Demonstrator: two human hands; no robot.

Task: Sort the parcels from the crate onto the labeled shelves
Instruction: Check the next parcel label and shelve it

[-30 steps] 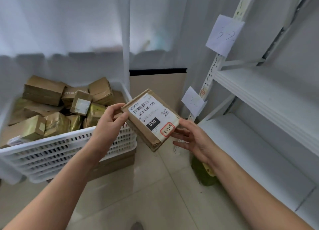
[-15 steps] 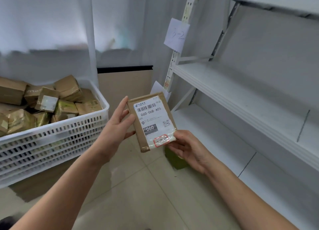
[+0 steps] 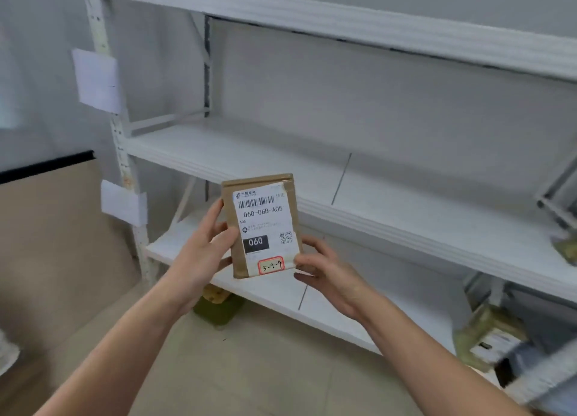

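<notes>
I hold a flat brown parcel [image 3: 263, 225] upright in front of the white shelving, its white shipping label facing me with a red-framed sticker reading 3-2-9 near the bottom. My left hand [image 3: 204, 247] grips its left edge, thumb on the front. My right hand [image 3: 324, 267] pinches the lower right corner. Behind the parcel run the middle shelf [image 3: 281, 159] and the bottom shelf [image 3: 327, 303]. Two paper labels hang on the left upright, the upper label [image 3: 96, 80] and the lower label [image 3: 125, 201]; their writing is too blurred to read. The crate is out of view.
A top shelf beam [image 3: 343, 19] crosses above. A green block [image 3: 218, 306] sits on the floor under the bottom shelf's left end. Blurred parcels [image 3: 490, 337] lie at the lower right. A brown board [image 3: 56, 228] leans at the left.
My view has swung right, away from the crate and onto the shelves. The parcel has been turned upright and both hands keep hold of it.
</notes>
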